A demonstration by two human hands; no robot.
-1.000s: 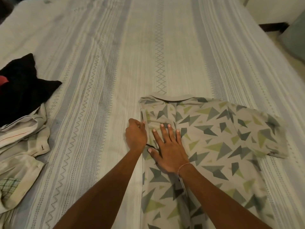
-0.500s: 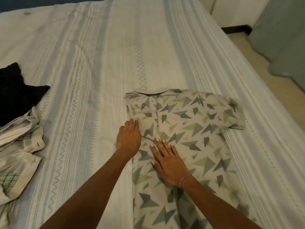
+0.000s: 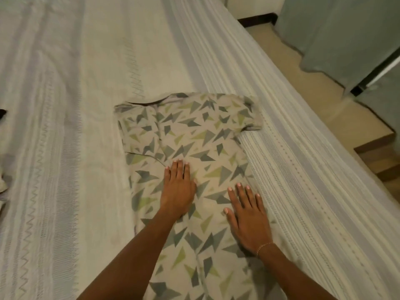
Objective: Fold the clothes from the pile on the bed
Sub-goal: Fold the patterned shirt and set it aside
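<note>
Head view, bed (image 3: pixel 86 105): a striped cover fills most of the picture, with the floor (image 3: pixel 313 87) and a grey-green curtain (image 3: pixel 346 40) off its right edge.
Shirt (image 3: pixel 194 131): a pale shirt printed with grey and green triangles lies flat near the right side of the bed, collar away from the person, its left side already folded in, its right sleeve spread out.
Pile (image 3: pixel 2 182): only a sliver of other clothes shows at the far left edge, well apart from the shirt.
Left hand (image 3: pixel 177 189): flat on the middle of the shirt, fingers straight and together, gripping nothing.
Right hand (image 3: pixel 249 215): flat on the shirt's right part near its edge, fingers spread and straight, gripping nothing.
Progress: this shirt looks about a third folded; the right side, then the length, are probably left, and the pile after it.
Obstacles: nothing lies on the shirt but the hands; the bed's right edge is near.
</note>
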